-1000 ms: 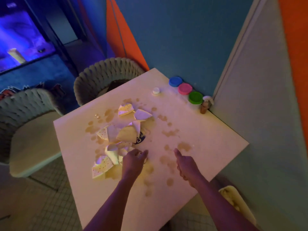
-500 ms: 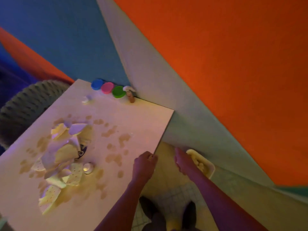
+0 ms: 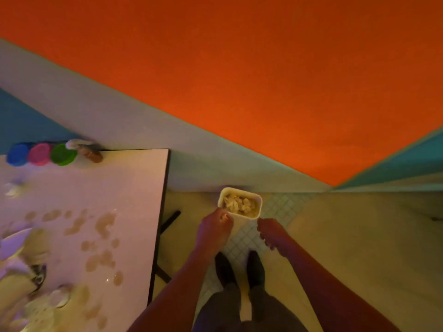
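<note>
A small white bin (image 3: 239, 190) stands on the tiled floor by the wall, with crumpled pale scraps (image 3: 238, 203) inside. My left hand (image 3: 214, 230) is over the bin's near left corner and pinches a small pale piece (image 3: 224, 216) at its fingertips. My right hand (image 3: 273, 233) hovers at the bin's near right corner with loosely curled fingers and holds nothing that I can see. At the left, the white table (image 3: 134, 188) carries brown spill stains (image 3: 104, 225) and broken pale shards (image 3: 14, 240).
Blue (image 3: 18, 154), pink (image 3: 39, 154) and green (image 3: 62, 154) lids and a small brown bottle (image 3: 90, 153) line the table's far edge by the wall. My dark shoes (image 3: 224, 267) stand below the bin. The orange wall is right behind it.
I have turned right, away from the table. Both hands moved from the shards and off the table edge to the floor bin, the left one still closed on a small piece.
</note>
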`<state>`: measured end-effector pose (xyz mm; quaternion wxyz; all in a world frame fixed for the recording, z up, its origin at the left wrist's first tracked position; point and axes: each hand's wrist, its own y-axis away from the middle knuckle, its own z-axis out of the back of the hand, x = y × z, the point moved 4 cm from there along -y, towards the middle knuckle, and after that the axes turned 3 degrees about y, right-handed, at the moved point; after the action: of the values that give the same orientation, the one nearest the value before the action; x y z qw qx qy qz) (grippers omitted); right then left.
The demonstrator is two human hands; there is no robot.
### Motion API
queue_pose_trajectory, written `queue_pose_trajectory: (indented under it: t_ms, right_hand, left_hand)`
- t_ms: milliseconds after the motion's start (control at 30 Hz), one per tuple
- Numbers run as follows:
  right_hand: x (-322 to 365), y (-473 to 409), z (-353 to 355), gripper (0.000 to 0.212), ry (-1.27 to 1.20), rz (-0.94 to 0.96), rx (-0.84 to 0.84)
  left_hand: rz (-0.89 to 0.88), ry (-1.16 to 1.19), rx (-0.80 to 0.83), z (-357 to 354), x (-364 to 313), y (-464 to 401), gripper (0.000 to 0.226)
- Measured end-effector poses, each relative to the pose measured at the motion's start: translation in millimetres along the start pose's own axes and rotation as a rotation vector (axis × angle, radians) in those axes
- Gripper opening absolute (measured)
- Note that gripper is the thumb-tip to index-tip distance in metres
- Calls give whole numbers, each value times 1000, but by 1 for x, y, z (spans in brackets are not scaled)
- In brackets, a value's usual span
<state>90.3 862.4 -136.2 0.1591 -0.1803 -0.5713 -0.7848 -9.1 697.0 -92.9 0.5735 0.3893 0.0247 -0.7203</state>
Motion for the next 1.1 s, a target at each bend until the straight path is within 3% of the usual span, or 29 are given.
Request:
queue_pose_trajectory:
  t_ms: [233,400,833,1000,1100]
  right_hand:
    - [-28,-18,0,38,-58,-21,-161]
    - [-40,-61,-12,47,-68,-87,-225]
    - [-74,-298,-78,14,-316,-211,-73]
    - [-93,-392,-105,25,-500,-235,-83]
    - [-106,-440,-118,28,-562,-199,-80]
  left_hand:
    - [-81,-70,131,-45,11,-40,26]
    - [-41,-70,198,-74,38,-79,35]
    - [-80,-190,250,-208,151,-233,33]
    - [-112,-225,207,-270,190,-296,39]
    - [-150,-231,199,-306,207,-326,31]
